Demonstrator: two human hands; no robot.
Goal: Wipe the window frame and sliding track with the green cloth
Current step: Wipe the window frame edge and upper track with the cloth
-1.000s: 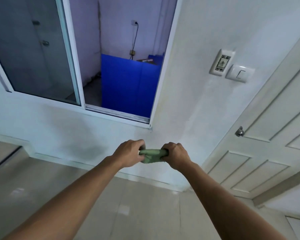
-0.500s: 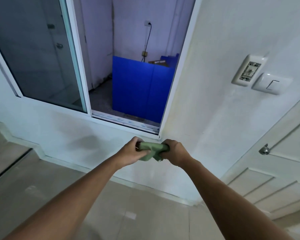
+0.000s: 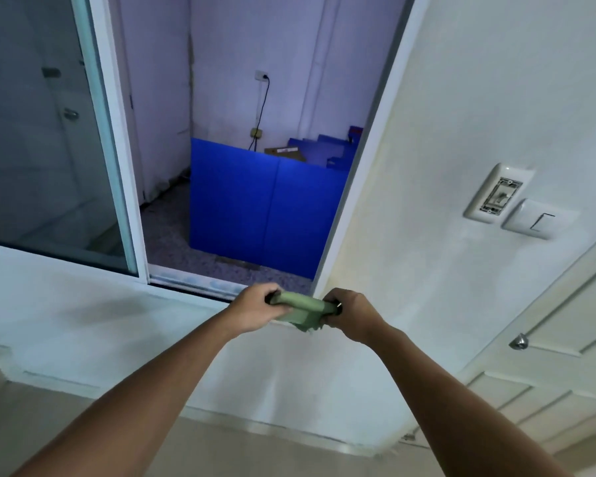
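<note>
The green cloth (image 3: 301, 309) is bunched into a roll and held between both hands, just below the window's lower right corner. My left hand (image 3: 255, 311) grips its left end and my right hand (image 3: 353, 316) grips its right end. The white window frame (image 3: 369, 160) runs up at the right of the open half. The sliding track (image 3: 193, 282) lies along the bottom of the opening, left of my hands. The sliding glass pane (image 3: 45, 132) covers the left half, its white edge (image 3: 112, 132) standing mid-window.
A white door (image 3: 565, 339) with a metal knob (image 3: 518, 342) stands at the right. A wall switch (image 3: 539, 220) and an open socket plate (image 3: 498, 197) sit above it. Beyond the opening stand blue panels (image 3: 262, 208) and a cable (image 3: 260, 111). Tiled floor lies below.
The view has closed in on the window and tilted up. Both hands, still holding the cloth, have risen to just under the track's right end.
</note>
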